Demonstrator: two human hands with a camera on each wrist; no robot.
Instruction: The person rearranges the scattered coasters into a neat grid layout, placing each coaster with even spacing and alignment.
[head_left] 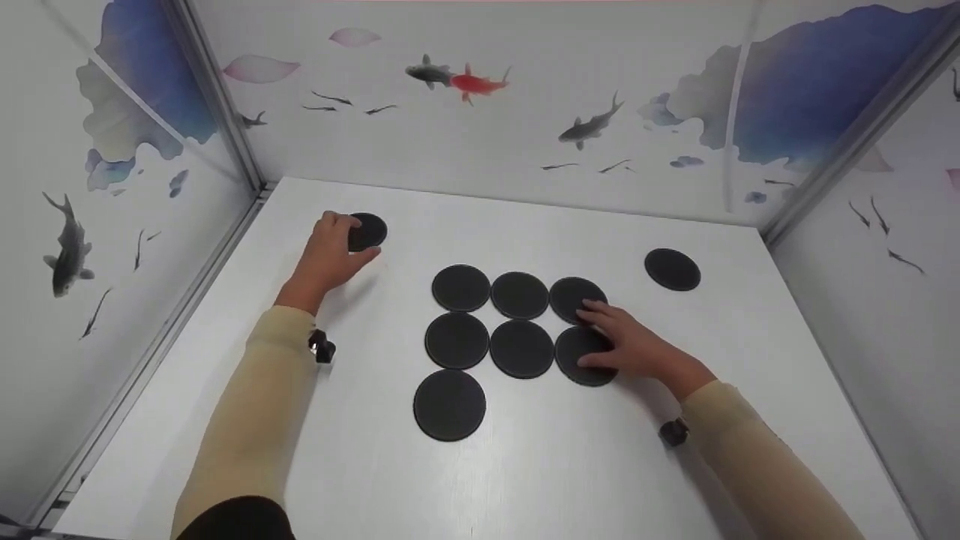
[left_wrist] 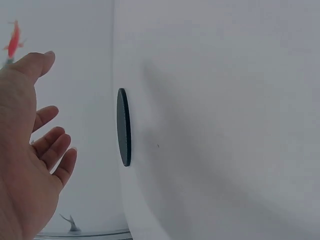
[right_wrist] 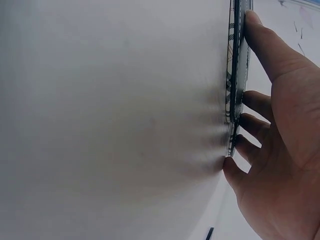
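Note:
My left hand (head_left: 330, 251) hovers by a black round coaster (head_left: 367, 232) at the table's back left. In the left wrist view this coaster (left_wrist: 124, 127) lies flat, apart from the loosely bent fingers (left_wrist: 52, 145). My right hand (head_left: 634, 341) spreads over the right end of a coaster group. Its thumb rests on the right middle-row coaster (head_left: 574, 352), and its fingertips reach onto the back-row coaster (head_left: 568, 296). In the right wrist view the thumb and fingers (right_wrist: 257, 105) touch the stitched coasters (right_wrist: 241, 60), seen edge-on.
Touching coasters (head_left: 521, 349) form two rows mid-table, with one more coaster (head_left: 450, 405) in front at their left. A lone coaster (head_left: 673, 269) lies at the back right. White panels (head_left: 487, 142) printed with fish stand around the white table (head_left: 525, 480).

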